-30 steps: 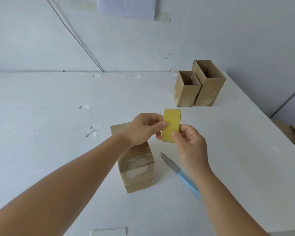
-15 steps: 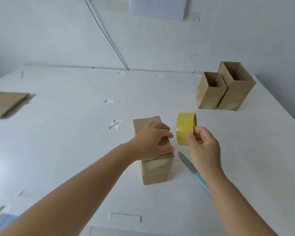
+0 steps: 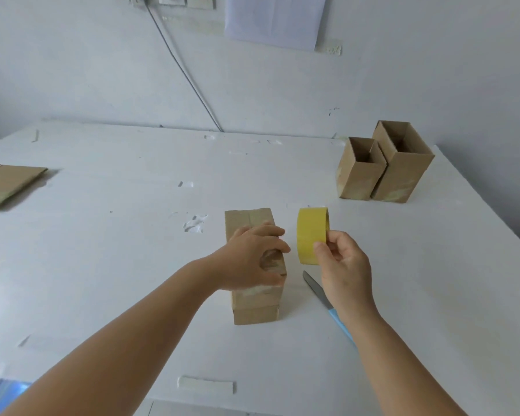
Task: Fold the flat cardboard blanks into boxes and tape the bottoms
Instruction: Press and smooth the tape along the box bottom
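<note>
Far L: flat cardboard blanks (image 3: 8, 184) stacked at the table (image 3: 117, 235) edge, well apart from the work area. Not yet folded.

Ctr-L: scuffed patch / tape residue on tabletop just L of the work box; a short strip of tape (image 3: 206, 384) stuck at the near edge.

Ctr: work box (image 3: 254, 307) lying on its side, long axis running away from the person. Left hand (image 3: 252, 259) now down on top of it, fingers curled over the R upper edge, thumb on the near face, so it is gripping the box. Change: 1.0 s ago this hand was up at the tape roll with the other, apparently picking at the tape end; by 0.5 s ago it had dropped to the box and it's in the same place now. Glossy tape already shows on the box's near end, so the bottom looks at least partly taped. Can't tell whether a strip runs from roll to box; none visible.

Ctr-R: yellow tape roll (image 3: 312, 235) held up just beside the box, not touching it, pinched by the right hand (image 3: 344, 265), thumb on the outer face, fingers behind. Roll sits slightly further R than before.

Under R wrist: knife (image 3: 315, 288), blue handle, on the table, untouched.

Far R: two finished boxes (image 3: 385, 172) upright, open tops, touching each other.

Judgement: L hand steadying the box while R brings tape, so either another strip or a check of the seal is next. 2 done, 1 in hand, blanks remaining.
</note>
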`<state>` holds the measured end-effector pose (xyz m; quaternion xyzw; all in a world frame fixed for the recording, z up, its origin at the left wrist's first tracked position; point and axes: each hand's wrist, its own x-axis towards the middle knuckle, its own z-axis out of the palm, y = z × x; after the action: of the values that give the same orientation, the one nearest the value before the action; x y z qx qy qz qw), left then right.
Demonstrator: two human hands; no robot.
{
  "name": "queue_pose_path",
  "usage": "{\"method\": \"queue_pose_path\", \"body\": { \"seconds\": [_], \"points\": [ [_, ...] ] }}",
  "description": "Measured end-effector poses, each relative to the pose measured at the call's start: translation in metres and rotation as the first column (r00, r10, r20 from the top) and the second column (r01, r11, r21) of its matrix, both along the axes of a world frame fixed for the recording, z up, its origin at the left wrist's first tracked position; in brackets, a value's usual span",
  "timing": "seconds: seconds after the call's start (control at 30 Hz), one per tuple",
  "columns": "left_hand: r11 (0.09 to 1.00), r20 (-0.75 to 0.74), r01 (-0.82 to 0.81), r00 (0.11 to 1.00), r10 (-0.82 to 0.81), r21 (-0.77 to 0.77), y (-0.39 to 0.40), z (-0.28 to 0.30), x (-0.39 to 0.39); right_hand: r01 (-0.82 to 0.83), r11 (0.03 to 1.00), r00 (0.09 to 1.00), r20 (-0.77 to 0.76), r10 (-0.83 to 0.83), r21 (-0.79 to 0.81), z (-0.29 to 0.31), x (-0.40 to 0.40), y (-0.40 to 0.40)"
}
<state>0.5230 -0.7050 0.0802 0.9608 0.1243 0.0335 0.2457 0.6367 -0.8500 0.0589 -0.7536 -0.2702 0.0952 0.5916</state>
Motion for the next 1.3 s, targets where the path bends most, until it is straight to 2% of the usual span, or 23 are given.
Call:
{"method": "queue_pose_path", "body": {
  "seconds": [0.13,0.2,0.3,0.37,0.5,0.67,0.73,0.83,0.93,1.07,1.2,1.3],
  "points": [
    [0.998,0.01,0.009,1.0,-0.008,-0.065,0.001,0.007,-0.001,-0.053,0.998,0.999,-0.008,0.053,0.034,0.002,-0.004,-0.002],
    [0.984,0.072,-0.075,0.994,0.087,-0.16,-0.004,0.012,0.0,-0.068,0.995,0.998,-0.007,0.068,0.07,0.004,-0.006,-0.002],
    [0.917,0.218,-0.143,0.947,0.237,-0.373,-0.018,0.02,0.004,-0.091,0.989,0.996,0.012,0.09,0.117,0.009,-0.011,-0.002],
    [0.843,0.268,-0.198,0.891,0.368,-0.499,-0.029,0.022,0.006,-0.092,0.987,0.995,0.045,0.086,0.132,0.012,-0.016,-0.002],
    [0.674,0.275,-0.327,0.73,0.625,-0.663,-0.047,0.018,0.01,-0.034,0.99,0.993,0.119,0.018,0.135,0.015,-0.022,0.0],
    [0.565,0.297,-0.331,0.596,0.746,-0.756,-0.065,0.015,0.015,-0.011,0.99,0.99,0.144,-0.009,0.139,0.016,-0.024,0.001],
    [0.567,0.302,-0.314,0.602,0.739,-0.762,-0.065,0.015,0.014,-0.025,0.988,0.992,0.123,0.007,0.149,0.016,-0.023,0.0],
    [0.579,0.294,-0.235,0.681,0.671,-0.781,-0.058,0.021,0.01,-0.097,0.982,0.994,0.065,0.088,0.161,0.019,-0.022,-0.003],
    [0.508,0.256,-0.137,0.735,0.627,-0.85,-0.053,0.026,0.008,-0.138,0.974,0.99,0.034,0.134,0.18,0.026,-0.023,-0.005],
    [0.406,0.238,-0.045,0.75,0.617,-0.913,-0.054,0.026,0.008,-0.144,0.972,0.989,0.038,0.14,0.185,0.035,-0.026,-0.004],
    [0.357,0.24,0.018,0.771,0.59,-0.934,-0.054,0.025,0.006,-0.083,0.981,0.996,0.001,0.084,0.175,0.037,-0.027,-0.002],
    [0.353,0.235,0.018,0.777,0.584,-0.935,-0.054,0.025,0.006,-0.01,0.982,0.999,-0.029,0.016,0.189,0.034,-0.027,0.001]
  ]
}}
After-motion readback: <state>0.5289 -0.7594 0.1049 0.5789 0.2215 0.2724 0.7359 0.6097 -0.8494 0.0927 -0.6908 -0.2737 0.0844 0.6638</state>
